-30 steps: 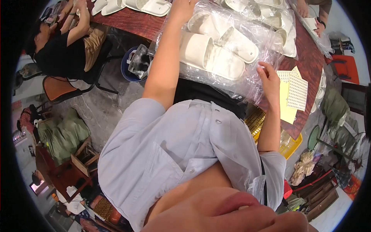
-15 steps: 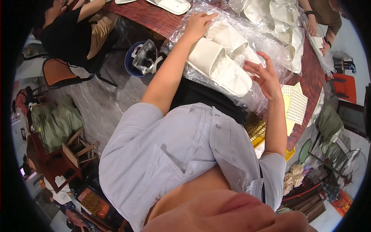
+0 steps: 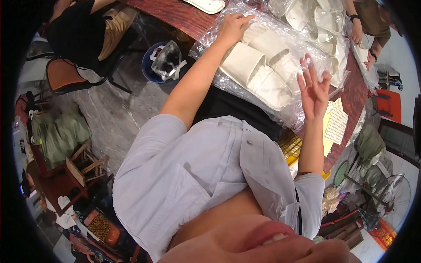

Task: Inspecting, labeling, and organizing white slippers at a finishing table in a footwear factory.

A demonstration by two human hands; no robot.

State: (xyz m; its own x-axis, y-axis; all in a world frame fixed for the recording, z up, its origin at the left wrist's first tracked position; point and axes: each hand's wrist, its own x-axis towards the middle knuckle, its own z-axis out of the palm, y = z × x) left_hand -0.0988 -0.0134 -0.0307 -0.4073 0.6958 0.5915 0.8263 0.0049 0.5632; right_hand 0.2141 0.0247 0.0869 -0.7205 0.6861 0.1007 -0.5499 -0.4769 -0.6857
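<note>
A pair of white open-toe slippers (image 3: 245,63) lies side by side on crinkled clear plastic (image 3: 219,81) at the table edge in front of me. Whether a layer of plastic also covers them, I cannot tell. My left hand (image 3: 235,30) rests at the far left end of the pair, index finger stretched out over the plastic. Its other fingers are partly hidden. Raised to the right of the slippers, my right hand (image 3: 315,90) has its fingers spread and nothing in it.
More white slippers in clear plastic (image 3: 322,26) are heaped at the far right of the red-brown table (image 3: 164,15). Sheets of small labels (image 3: 335,125) lie by my right forearm. A blue bin (image 3: 151,65) stands left on the floor. Other people sit at far left and far right.
My right hand has lifted away from the slippers, its fingers opening upward. My left hand stays at the far end of the pair. The view has shifted slightly.
</note>
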